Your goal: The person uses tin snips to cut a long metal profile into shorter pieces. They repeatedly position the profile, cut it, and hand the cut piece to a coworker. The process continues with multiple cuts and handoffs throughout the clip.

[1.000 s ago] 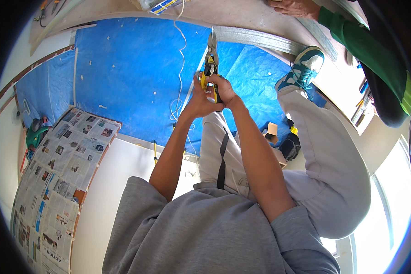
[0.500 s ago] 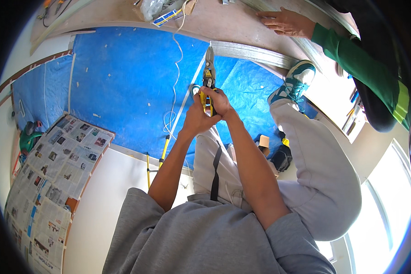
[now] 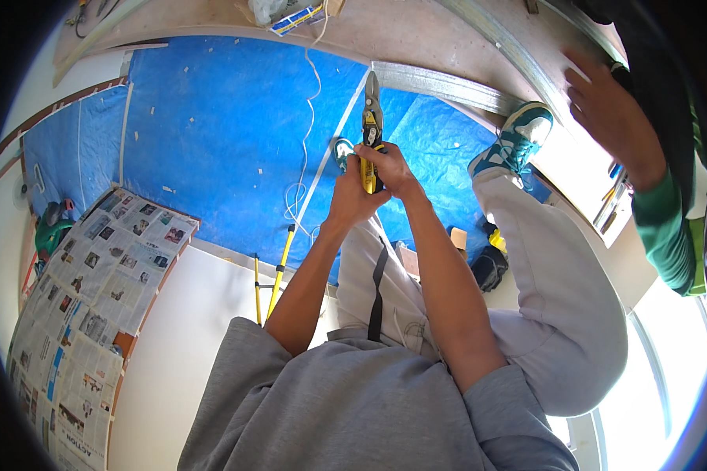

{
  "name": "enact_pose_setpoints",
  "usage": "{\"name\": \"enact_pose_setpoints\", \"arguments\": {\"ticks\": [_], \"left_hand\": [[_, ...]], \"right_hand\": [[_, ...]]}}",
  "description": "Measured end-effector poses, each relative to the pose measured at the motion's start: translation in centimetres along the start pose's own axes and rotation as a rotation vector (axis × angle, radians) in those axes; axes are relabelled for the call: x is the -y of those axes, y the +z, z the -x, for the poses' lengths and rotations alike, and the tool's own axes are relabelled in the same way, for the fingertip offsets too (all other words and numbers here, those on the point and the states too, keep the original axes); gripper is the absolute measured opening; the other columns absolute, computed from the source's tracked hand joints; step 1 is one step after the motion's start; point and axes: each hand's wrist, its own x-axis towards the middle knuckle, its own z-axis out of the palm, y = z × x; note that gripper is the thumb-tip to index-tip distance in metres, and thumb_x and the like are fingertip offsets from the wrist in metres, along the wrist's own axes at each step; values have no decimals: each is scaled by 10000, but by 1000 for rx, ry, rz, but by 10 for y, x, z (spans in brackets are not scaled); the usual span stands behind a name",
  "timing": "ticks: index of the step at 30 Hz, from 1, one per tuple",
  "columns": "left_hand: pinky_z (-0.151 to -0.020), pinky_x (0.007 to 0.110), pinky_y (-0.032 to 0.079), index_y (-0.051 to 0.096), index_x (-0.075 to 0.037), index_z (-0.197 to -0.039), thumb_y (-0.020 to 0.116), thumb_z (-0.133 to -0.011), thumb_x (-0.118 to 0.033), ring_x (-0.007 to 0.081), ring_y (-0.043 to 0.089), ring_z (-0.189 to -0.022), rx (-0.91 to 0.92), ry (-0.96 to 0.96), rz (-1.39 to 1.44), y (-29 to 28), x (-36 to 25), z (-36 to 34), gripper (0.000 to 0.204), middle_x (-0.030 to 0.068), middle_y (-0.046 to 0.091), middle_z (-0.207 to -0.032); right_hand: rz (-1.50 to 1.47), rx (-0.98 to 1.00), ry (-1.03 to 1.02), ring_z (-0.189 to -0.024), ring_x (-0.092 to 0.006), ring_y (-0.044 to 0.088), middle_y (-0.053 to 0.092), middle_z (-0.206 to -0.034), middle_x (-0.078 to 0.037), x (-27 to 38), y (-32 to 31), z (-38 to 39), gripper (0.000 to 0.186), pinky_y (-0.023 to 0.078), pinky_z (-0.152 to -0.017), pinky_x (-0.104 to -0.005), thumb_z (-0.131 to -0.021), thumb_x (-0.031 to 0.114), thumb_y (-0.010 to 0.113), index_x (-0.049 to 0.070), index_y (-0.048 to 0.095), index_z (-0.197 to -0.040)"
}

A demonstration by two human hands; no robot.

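I hold yellow-and-black metal snips [image 3: 371, 125] upright in both hands, their grey blades at the left end of a galvanized metal channel [image 3: 448, 84]; whether they touch it I cannot tell. My left hand [image 3: 352, 195] is closed around the lower handles, and my right hand [image 3: 389, 171] grips them just to the right, thumb across the yellow part. My legs in pale trousers are below, with a green-and-white shoe [image 3: 518, 141] beside the channel's right end.
A co-worker's blurred hand [image 3: 609, 125] is at upper right. Blue sheeting [image 3: 212, 141] carries a white cord [image 3: 310, 102]. A newspaper-covered board [image 3: 86, 306] lies left, a yellow tool or stand [image 3: 283, 259] below the sheeting. A board [image 3: 401, 31] with metal strips runs along the top.
The co-worker's hand has left the top board and swung down and to the right. My hands stay on the snips, shifting slightly within the view, and the handles look closer together.
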Motion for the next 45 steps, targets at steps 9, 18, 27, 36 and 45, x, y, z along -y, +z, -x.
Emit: {"name": "enact_pose_setpoints", "arguments": {"ticks": [9, 18, 27, 36, 45], "left_hand": [[-1047, 452, 497, 86, -6, -1624, 981, -663, -306, 335, 641, -1176, 339, 94, 234, -44, 26, -12, 1347, 201, 598, -1374], [-826, 403, 573, 705, -20, -1216, 827, -850, -421, 279, 742, -939, -315, 49, 76, -84, -41, -121, 557, 177, 768, -1043], [-744, 381, 570, 803, -19, -980, 781, -879, -380, 273, 751, -809, -86, 141, -212, -71, -63, -176, 375, 151, 781, -889], [-768, 412, 562, 804, -73, -1002, 760, -894, -327, 303, 749, -863, -245, 110, -355, -53, -56, -173, 279, 133, 783, -905], [-813, 457, 579, 805, -147, -1019, 817, -822, -236, 312, 753, -910, -632, 11, -445, -19, -76, -162, 216, 96, 787, -962]], "right_hand": [[-254, 80, 6, -884, -188, 655, 697, -987, -100, -12, 13, 9, 451, 513, -832, -336, -921, 370, 637, -17, 636, -1153], [-485, 290, 107, -1075, -260, 673, 694, -1164, -151, -14, 10, 20, 513, 523, -977, -417, -907, 322, 649, 10, 575, -1308], [12, -11, -3, -807, -204, 623, 643, -875, -115, -76, 5, 30, 321, 488, -724, -356, -867, 278, 633, -13, 625, -1003], [202, -136, 0, -752, -268, 574, 587, -819, -173, -90, -6, 47, 357, 471, -711, -406, -838, 301, 622, -50, 587, -896], [319, -301, 68, -739, -234, 564, 617, -781, -155, -98, 10, 44, 430, 480, -713, -400, -823, 325, 630, -65, 622, -1006]]}}
